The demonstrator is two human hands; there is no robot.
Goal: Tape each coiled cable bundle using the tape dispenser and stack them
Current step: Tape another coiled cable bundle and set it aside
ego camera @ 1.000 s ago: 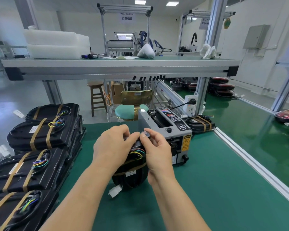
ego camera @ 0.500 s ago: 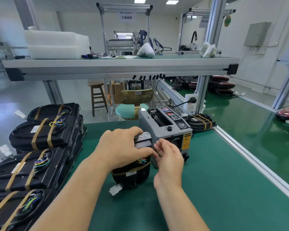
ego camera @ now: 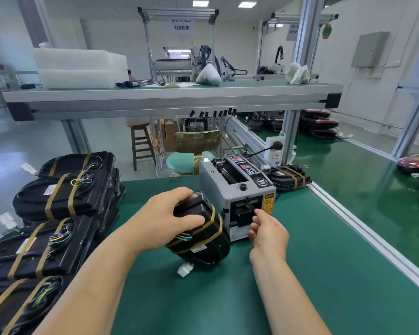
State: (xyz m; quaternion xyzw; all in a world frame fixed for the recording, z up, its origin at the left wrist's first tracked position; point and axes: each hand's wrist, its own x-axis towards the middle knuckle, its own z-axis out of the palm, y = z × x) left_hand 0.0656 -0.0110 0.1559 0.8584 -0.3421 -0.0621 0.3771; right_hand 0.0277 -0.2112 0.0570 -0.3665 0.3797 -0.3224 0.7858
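I am gripping the cable bundle (ego camera: 203, 240) with my left hand (ego camera: 162, 221), fingers curled over its top edge. I am tipping it up on its rim in the middle of the frame, just left of the tape dispenser (ego camera: 237, 189). I am holding it tilted like this, I think, so the side needing the next strip is facing the machine and my other hand. Brown tape bands (ego camera: 212, 220) are already crossing it, and its white plug (ego camera: 184, 270) is lying on the green counter (ego camera: 324, 274) underneath. My right hand (ego camera: 269, 235) is reaching toward the dispenser's front slot with fingers loosely spread, gripping nothing that I can see. Whether a strip is waiting there I cannot tell. At the left of the frame the taped bundles (ego camera: 58, 197) are sitting in piles, near enough for me to set this one on top.
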